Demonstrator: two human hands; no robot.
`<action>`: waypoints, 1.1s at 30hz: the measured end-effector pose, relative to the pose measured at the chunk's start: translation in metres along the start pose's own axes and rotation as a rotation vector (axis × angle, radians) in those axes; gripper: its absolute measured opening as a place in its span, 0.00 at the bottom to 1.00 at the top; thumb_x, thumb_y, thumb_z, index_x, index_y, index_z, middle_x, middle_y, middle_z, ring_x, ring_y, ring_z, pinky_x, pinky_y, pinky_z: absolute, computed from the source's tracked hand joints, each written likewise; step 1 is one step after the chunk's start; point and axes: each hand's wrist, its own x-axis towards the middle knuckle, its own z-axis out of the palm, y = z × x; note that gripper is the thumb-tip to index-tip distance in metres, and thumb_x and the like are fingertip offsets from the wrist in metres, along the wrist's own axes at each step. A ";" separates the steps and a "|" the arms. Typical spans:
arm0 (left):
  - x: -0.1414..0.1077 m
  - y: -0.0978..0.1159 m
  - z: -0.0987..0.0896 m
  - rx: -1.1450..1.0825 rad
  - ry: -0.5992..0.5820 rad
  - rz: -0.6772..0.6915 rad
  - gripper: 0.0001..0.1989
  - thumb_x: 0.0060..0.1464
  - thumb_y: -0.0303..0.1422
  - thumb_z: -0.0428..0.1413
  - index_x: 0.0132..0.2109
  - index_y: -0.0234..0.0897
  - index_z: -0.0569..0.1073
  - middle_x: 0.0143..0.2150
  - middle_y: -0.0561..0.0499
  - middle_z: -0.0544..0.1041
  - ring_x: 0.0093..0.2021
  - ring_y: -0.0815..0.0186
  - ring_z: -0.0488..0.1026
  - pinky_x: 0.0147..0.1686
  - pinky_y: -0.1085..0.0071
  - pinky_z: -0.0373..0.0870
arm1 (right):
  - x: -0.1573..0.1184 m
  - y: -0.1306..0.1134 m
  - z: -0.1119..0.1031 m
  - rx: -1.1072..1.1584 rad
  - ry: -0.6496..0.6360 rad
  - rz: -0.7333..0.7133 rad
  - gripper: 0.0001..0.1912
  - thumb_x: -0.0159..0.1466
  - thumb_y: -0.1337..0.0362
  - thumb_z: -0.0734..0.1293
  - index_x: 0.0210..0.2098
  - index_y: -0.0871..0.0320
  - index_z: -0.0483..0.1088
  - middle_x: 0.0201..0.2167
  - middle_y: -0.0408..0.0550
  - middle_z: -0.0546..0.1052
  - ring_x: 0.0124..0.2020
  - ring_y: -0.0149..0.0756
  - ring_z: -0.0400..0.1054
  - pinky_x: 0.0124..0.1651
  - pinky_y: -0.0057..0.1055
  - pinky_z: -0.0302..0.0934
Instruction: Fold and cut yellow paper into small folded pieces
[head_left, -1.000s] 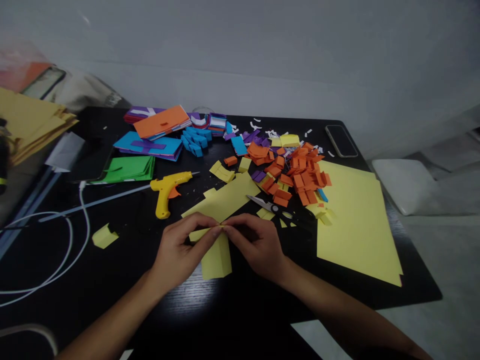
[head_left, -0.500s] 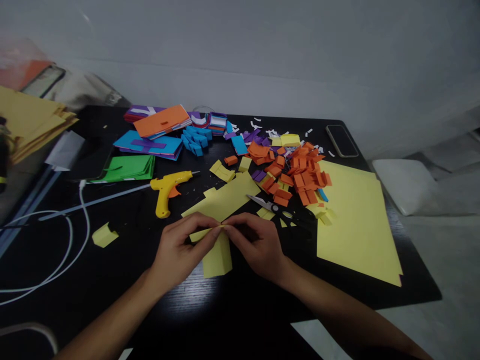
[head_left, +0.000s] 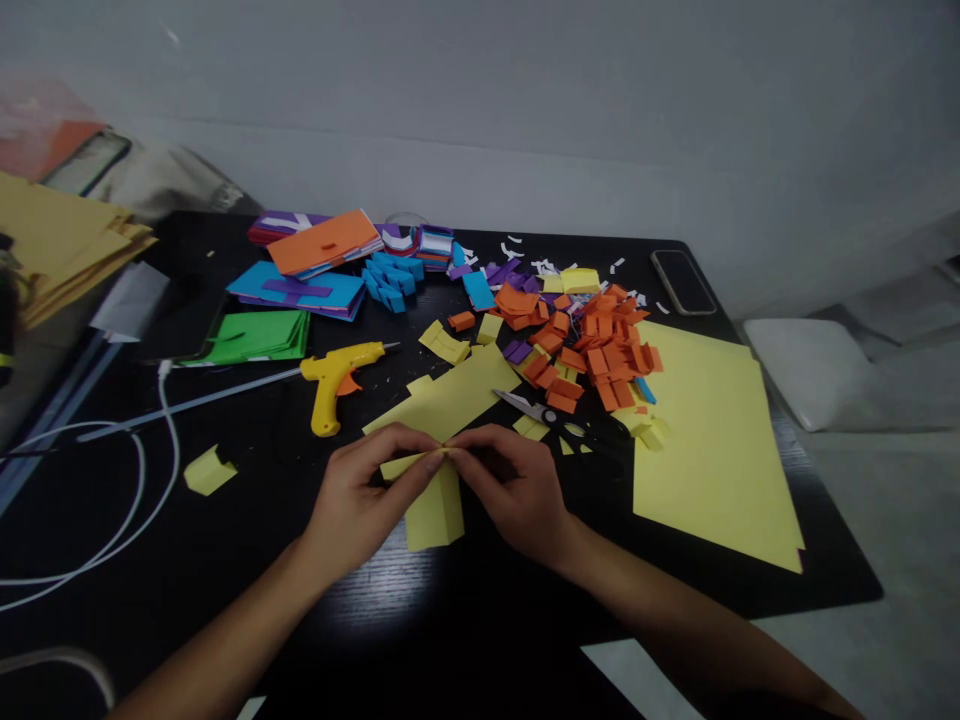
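A folded piece of yellow paper [head_left: 433, 515] hangs between my two hands over the front of the black table. My left hand [head_left: 367, 490] pinches its top edge between thumb and fingers. On the other side, my right hand [head_left: 517, 490] pinches the same edge, fingertips meeting those of the left. Part of the fold is hidden behind the fingers. Just beyond them lies a flat yellow paper strip [head_left: 457, 393]. Dark-handled scissors [head_left: 536, 408] rest partly on that strip, beside my right hand. A yellow glue gun [head_left: 328, 385] with a long glue stick lies to the left.
Orange folded paper pieces [head_left: 607, 350] form a pile behind the scissors. Large yellow sheets [head_left: 705, 450] lie at right, below a phone [head_left: 683, 281]. Colored paper packets [head_left: 300, 290] are stacked at the back left. A white cable [head_left: 176, 430] loops across the left side.
Almost nothing differs. Both hands keep their pinch on the yellow paper, whose lower edge has risen very slightly.
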 end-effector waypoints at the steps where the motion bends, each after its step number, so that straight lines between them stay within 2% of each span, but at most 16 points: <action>1: 0.000 -0.001 0.001 -0.004 0.002 -0.002 0.01 0.60 0.30 0.63 0.38 0.40 0.80 0.34 0.55 0.83 0.33 0.69 0.80 0.36 0.77 0.75 | 0.000 0.000 0.000 0.005 -0.005 0.009 0.04 0.67 0.64 0.71 0.38 0.57 0.79 0.33 0.46 0.83 0.33 0.33 0.78 0.36 0.27 0.70; 8: 0.000 -0.002 0.003 -0.001 0.028 -0.020 0.01 0.59 0.29 0.64 0.37 0.39 0.81 0.33 0.54 0.83 0.33 0.68 0.80 0.35 0.76 0.76 | 0.000 -0.002 -0.001 -0.012 -0.017 0.004 0.06 0.69 0.65 0.68 0.39 0.57 0.79 0.33 0.46 0.83 0.32 0.33 0.77 0.35 0.27 0.69; 13: -0.002 0.000 0.002 0.005 0.022 0.006 0.01 0.59 0.29 0.63 0.37 0.38 0.80 0.33 0.54 0.83 0.32 0.68 0.80 0.35 0.76 0.75 | 0.001 -0.003 0.001 0.031 -0.012 0.038 0.04 0.66 0.63 0.72 0.37 0.57 0.78 0.31 0.45 0.82 0.30 0.32 0.76 0.33 0.26 0.69; 21: -0.001 -0.001 0.002 0.005 0.014 -0.032 0.02 0.60 0.30 0.62 0.38 0.38 0.80 0.33 0.53 0.83 0.33 0.67 0.80 0.35 0.75 0.76 | 0.001 -0.002 -0.001 0.004 -0.042 0.033 0.06 0.68 0.65 0.68 0.38 0.57 0.78 0.33 0.46 0.82 0.32 0.33 0.76 0.35 0.27 0.70; 28: 0.000 -0.002 0.003 0.003 0.010 -0.062 0.03 0.60 0.31 0.62 0.37 0.37 0.80 0.33 0.52 0.82 0.33 0.66 0.79 0.35 0.73 0.75 | 0.001 0.001 0.004 0.128 -0.048 0.187 0.06 0.64 0.61 0.72 0.37 0.56 0.75 0.32 0.46 0.81 0.32 0.34 0.77 0.35 0.28 0.72; 33: 0.002 -0.003 0.002 -0.018 -0.040 -0.084 0.04 0.61 0.31 0.61 0.37 0.37 0.79 0.34 0.51 0.82 0.34 0.66 0.79 0.35 0.74 0.75 | 0.002 0.003 0.004 0.121 -0.059 0.187 0.06 0.64 0.61 0.73 0.36 0.57 0.76 0.32 0.46 0.81 0.32 0.34 0.76 0.36 0.28 0.71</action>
